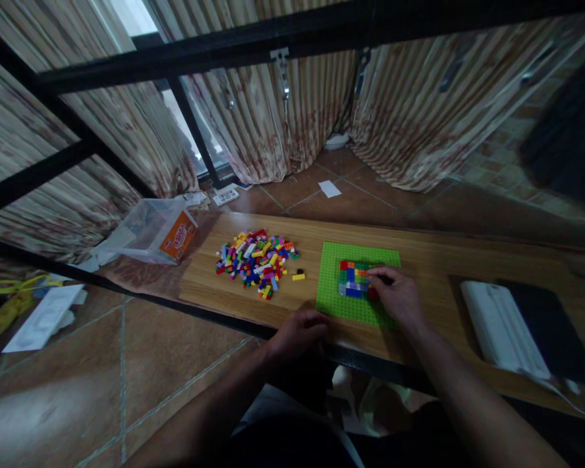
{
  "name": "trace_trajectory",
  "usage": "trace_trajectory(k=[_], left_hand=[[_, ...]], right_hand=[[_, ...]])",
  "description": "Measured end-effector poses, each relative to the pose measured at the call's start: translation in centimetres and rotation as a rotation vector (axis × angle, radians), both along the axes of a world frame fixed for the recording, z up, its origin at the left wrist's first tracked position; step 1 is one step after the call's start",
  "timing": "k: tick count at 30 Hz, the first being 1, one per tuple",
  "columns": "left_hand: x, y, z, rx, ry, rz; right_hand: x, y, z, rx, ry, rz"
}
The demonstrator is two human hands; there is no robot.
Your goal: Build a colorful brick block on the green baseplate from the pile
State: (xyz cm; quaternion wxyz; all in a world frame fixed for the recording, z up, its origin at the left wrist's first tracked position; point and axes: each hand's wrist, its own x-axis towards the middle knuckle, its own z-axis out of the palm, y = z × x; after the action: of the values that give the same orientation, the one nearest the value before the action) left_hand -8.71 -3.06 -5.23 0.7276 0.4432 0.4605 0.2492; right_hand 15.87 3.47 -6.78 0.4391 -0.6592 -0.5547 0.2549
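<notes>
A green baseplate (331, 286) lies on the wooden table, with a block of red, blue, green and clear toy bricks (353, 292) built near its middle. Over the right side of that build is my right hand (398, 298), its thumb and fingers pinched together at the upper right bricks. Whatever sits between those fingertips is hidden. My left hand (301, 333) rests at the table's front edge beside the baseplate's near left corner, fingers curled in, with no brick showing in it. To the left spreads a heap of loose toy bricks (256, 260), and a yellow brick (298, 277) lies apart from it.
A clear plastic box (151, 224) with an orange label stands past the table's left end. On the right are a white device (504, 328) with a cable and a dark flat object (550, 331). A black metal frame (273, 45) and curtains (253, 130) stand behind.
</notes>
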Motion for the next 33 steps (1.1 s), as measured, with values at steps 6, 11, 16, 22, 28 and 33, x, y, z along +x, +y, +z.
trace_trajectory(k=[6,11,16,22,28,33], left_hand=[[0.1,-0.2,0.2,0.016,-0.001,0.014],[0.0,-0.2,0.1,0.036,0.002,0.010],[0.0,-0.4,-0.3,0.065,0.014,0.018],[-1.2,0.3,1.3,0.226,0.147,0.076],[-3.3,4.5,2.2,0.671,0.656,0.238],[-2.7,6.3,1.4,0.903,0.890,0.184]], right_hand=[[0.5,-0.1,-0.3,-0.023,0.035,0.003],[0.5,-0.2,-0.2,-0.041,0.045,0.002],[-0.1,-0.4,0.3,-0.026,-0.030,-0.024],[0.0,-0.4,0.3,-0.019,-0.059,0.000],[0.3,-0.3,0.6,-0.079,-0.043,-0.032],[0.9,0.0,1.5,-0.087,0.016,-0.159]])
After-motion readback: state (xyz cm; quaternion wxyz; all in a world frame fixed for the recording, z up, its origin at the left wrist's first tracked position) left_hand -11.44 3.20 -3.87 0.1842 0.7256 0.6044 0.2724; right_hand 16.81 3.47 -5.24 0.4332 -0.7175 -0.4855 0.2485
